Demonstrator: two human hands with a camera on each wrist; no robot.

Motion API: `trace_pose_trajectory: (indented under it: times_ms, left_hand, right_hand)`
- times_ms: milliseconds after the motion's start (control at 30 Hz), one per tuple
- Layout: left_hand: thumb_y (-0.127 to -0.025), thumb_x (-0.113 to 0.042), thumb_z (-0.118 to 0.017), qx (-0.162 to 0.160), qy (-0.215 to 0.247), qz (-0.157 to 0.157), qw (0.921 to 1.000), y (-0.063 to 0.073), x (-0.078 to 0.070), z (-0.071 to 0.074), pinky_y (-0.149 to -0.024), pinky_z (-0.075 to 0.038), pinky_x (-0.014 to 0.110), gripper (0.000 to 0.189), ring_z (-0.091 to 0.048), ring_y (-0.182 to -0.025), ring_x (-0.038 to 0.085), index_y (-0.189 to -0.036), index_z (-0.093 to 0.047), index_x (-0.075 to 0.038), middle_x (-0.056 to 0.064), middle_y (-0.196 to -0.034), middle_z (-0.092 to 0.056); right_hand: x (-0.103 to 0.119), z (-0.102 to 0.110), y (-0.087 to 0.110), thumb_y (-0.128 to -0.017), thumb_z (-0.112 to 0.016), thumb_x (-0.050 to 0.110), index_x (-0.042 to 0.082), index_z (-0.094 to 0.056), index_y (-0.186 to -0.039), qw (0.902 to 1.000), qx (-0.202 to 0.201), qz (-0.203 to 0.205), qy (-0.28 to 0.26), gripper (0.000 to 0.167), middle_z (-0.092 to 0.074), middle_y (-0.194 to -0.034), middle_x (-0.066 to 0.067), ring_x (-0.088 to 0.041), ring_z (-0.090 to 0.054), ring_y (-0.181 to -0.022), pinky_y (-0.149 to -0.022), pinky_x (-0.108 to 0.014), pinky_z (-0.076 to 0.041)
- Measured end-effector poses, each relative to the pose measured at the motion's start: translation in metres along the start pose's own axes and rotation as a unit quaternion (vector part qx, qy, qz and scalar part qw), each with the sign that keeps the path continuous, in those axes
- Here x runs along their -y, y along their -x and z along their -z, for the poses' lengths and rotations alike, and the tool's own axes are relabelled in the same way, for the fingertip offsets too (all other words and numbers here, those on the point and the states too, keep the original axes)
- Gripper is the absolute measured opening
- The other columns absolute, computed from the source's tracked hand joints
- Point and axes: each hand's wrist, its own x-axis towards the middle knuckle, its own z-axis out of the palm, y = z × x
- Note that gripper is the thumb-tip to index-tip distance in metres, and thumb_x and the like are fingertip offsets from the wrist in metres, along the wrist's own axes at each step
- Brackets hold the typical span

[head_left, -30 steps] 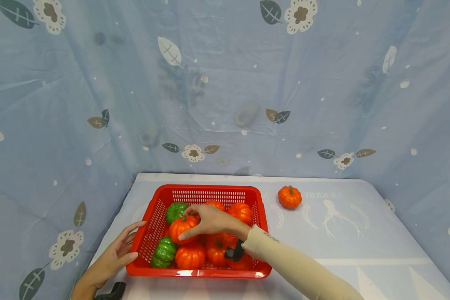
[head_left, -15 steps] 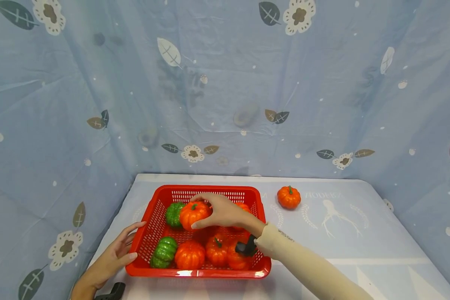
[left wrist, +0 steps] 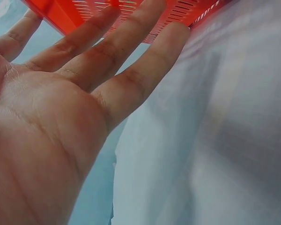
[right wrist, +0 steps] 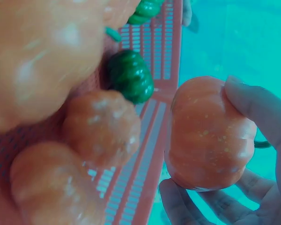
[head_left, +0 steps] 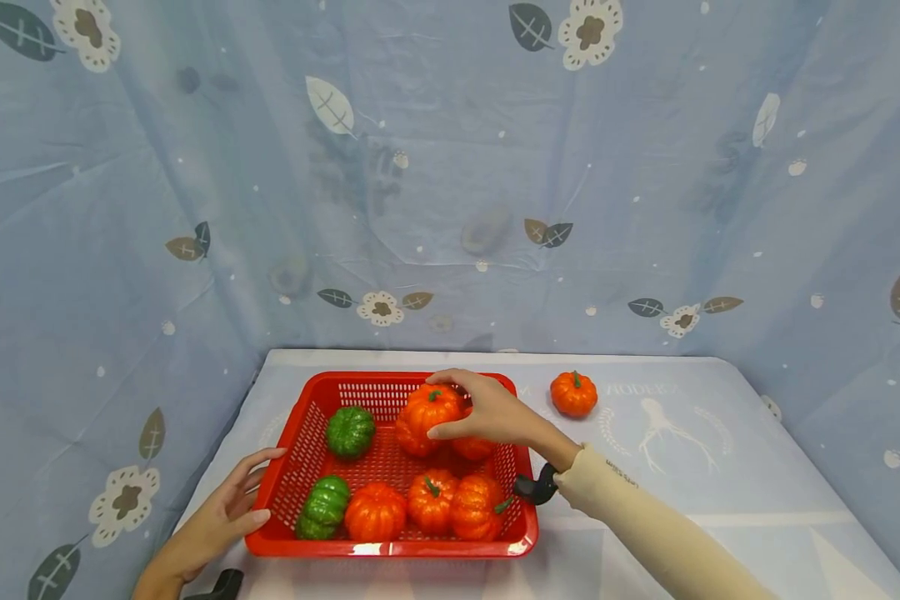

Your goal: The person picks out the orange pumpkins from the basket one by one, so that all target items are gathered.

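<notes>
My right hand grips a small orange pumpkin with a green stem, held above the back of a red plastic basket. In the right wrist view, the thumb and fingers curl round this pumpkin. Fingers of my left hand lie fairly straight along the basket's left rim; the left wrist view shows the hand spread by its slatted wall. Inside, a green pumpkin sits back left, another green pumpkin lies front left, and orange pumpkins line the front. More orange ones behind are partly hidden.
On the white patterned table cover, one orange pumpkin stands to the right of the basket. A blue printed curtain hangs behind the table and along both sides.
My right hand has carried the orange pumpkin up and to the right, from the basket's middle left to above its back. The left hand stays at the rim.
</notes>
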Motion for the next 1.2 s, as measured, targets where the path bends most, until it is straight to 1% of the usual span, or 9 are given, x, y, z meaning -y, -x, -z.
trace_pose_trajectory:
  times_ms: [133,233,400,500,667,867,933,1100,1200]
  left_hand:
    - [-0.099,0.001,-0.057,0.011,0.004,-0.012,0.9999,0.001,-0.001,0.000,-0.090,-0.057,0.035,0.071,-0.059,-0.123,0.008,-0.161,-0.024,-0.014,0.016,-0.150,-0.042]
    - [-0.099,0.003,-0.058,0.017,0.007,-0.017,0.9997,0.001,-0.002,0.001,-0.091,-0.057,0.034,0.074,-0.058,-0.124,0.008,-0.161,-0.022,-0.014,0.009,-0.149,-0.043]
    - [-0.098,0.001,-0.060,0.017,0.004,-0.010,0.9998,0.001,-0.003,0.002,-0.091,-0.057,0.034,0.074,-0.059,-0.123,0.008,-0.161,-0.023,-0.014,0.007,-0.149,-0.042]
    - [-0.099,0.002,-0.059,0.026,0.012,-0.004,0.9996,0.000,-0.003,0.004,-0.092,-0.057,0.035,0.074,-0.059,-0.123,0.009,-0.161,-0.021,-0.013,0.003,-0.148,-0.043]
    - [-0.099,0.001,-0.058,0.039,0.024,0.007,0.9989,-0.001,-0.004,0.008,-0.092,-0.057,0.037,0.073,-0.059,-0.123,0.011,-0.161,-0.021,-0.013,-0.002,-0.146,-0.045]
    - [-0.098,0.002,-0.059,0.046,0.028,0.013,0.9985,-0.004,-0.005,0.009,-0.093,-0.056,0.037,0.076,-0.060,-0.123,0.014,-0.161,-0.021,-0.014,0.002,-0.147,-0.044]
    - [-0.098,0.001,-0.060,0.045,0.028,0.019,0.9984,-0.004,-0.006,0.008,-0.093,-0.057,0.039,0.077,-0.060,-0.122,0.014,-0.162,-0.021,-0.015,0.007,-0.150,-0.041]
    - [-0.098,-0.001,-0.061,0.040,0.023,0.029,0.9985,-0.004,-0.007,0.007,-0.092,-0.057,0.039,0.077,-0.060,-0.122,0.013,-0.162,-0.022,-0.017,0.019,-0.153,-0.033]
    - [-0.098,-0.001,-0.061,0.039,0.024,0.027,0.9986,-0.004,-0.005,0.007,-0.092,-0.057,0.039,0.077,-0.059,-0.123,0.013,-0.162,-0.022,-0.017,0.020,-0.154,-0.032]
  right_hand:
    - [-0.010,0.009,0.009,-0.080,-0.087,0.049,0.031,-0.057,-0.141,0.9999,-0.013,-0.008,-0.005,0.070,-0.062,-0.127,0.012,-0.014,-0.063,-0.105,-0.087,-0.034,-0.056]
    - [-0.017,0.016,0.016,-0.079,-0.087,0.048,0.030,-0.057,-0.141,0.9996,-0.023,-0.014,-0.007,0.071,-0.062,-0.127,0.012,-0.014,-0.063,-0.105,-0.087,-0.035,-0.056]
    - [-0.028,0.027,0.029,-0.078,-0.087,0.053,0.034,-0.057,-0.140,0.9985,-0.043,-0.031,-0.011,0.071,-0.063,-0.126,0.013,-0.012,-0.062,-0.108,-0.091,-0.037,-0.055]
    - [-0.034,0.032,0.036,-0.078,-0.086,0.055,0.037,-0.057,-0.139,0.9974,-0.057,-0.041,-0.016,0.069,-0.064,-0.124,0.012,-0.016,-0.062,-0.108,-0.090,-0.040,-0.055]
    - [-0.044,0.040,0.048,-0.081,-0.084,0.052,0.036,-0.056,-0.140,0.9954,-0.073,-0.054,-0.030,0.067,-0.062,-0.128,0.007,-0.024,-0.060,-0.113,-0.093,-0.046,-0.054]
    - [-0.058,0.048,0.065,-0.079,-0.084,0.056,0.041,-0.056,-0.140,0.9916,-0.100,-0.078,-0.028,0.068,-0.060,-0.133,0.006,-0.027,-0.059,-0.115,-0.088,-0.041,-0.055]
    - [-0.062,0.051,0.070,-0.078,-0.085,0.057,0.042,-0.057,-0.139,0.9896,-0.113,-0.085,-0.026,0.068,-0.059,-0.132,0.006,-0.027,-0.059,-0.113,-0.089,-0.043,-0.054]
    - [-0.073,0.061,0.081,-0.078,-0.085,0.056,0.038,-0.056,-0.139,0.9853,-0.139,-0.096,-0.026,0.070,-0.061,-0.130,0.002,-0.024,-0.063,-0.110,-0.092,-0.044,-0.055]
    - [-0.080,0.067,0.089,-0.079,-0.086,0.055,0.035,-0.055,-0.141,0.9825,-0.151,-0.105,-0.024,0.072,-0.061,-0.132,-0.001,-0.025,-0.065,-0.110,-0.090,-0.040,-0.057]
